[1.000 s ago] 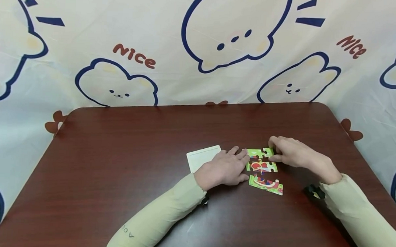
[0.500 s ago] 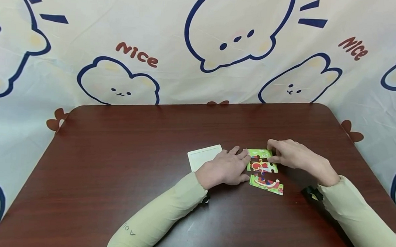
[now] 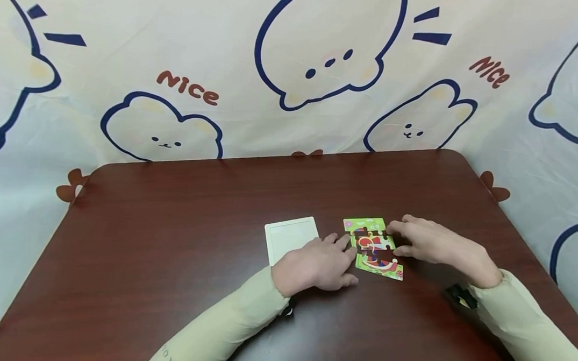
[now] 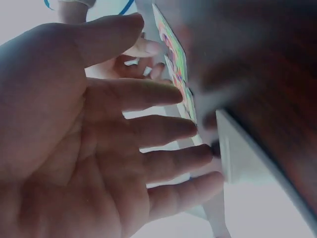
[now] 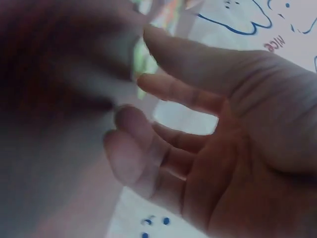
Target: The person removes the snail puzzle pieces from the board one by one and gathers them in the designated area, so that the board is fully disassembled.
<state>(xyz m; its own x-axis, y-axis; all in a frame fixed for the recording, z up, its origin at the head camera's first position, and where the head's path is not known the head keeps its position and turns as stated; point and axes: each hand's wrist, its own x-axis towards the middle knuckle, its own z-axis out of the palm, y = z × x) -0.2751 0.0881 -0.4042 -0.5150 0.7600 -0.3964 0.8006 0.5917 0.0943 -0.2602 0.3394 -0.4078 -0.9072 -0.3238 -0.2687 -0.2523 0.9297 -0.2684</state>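
Observation:
On the table lies a partly joined jigsaw puzzle [image 3: 371,242], bright green with red and blue figures. Its bottom strip [image 3: 379,266] meets the middle row at the left, and a dark gap widens between them toward the right. My left hand [image 3: 316,262] rests flat at the puzzle's left side, fingertips right at its edge. In the left wrist view its fingers are straight and spread. My right hand [image 3: 434,242] is at the right side, with bent thumb and index fingertips apart at the edge. The right wrist view shows no piece pinched between them.
A white puzzle tray [image 3: 291,237] lies left of the puzzle, partly under my left hand in the head view. The dark brown table [image 3: 169,250] has rounded far corners. Behind it hangs a pale curtain [image 3: 243,130] with cartoon outlines.
My right hand has come down from the top-right piece to the middle row's right side. The top row now sits closer together, and the bottom strip is nearer the middle row.

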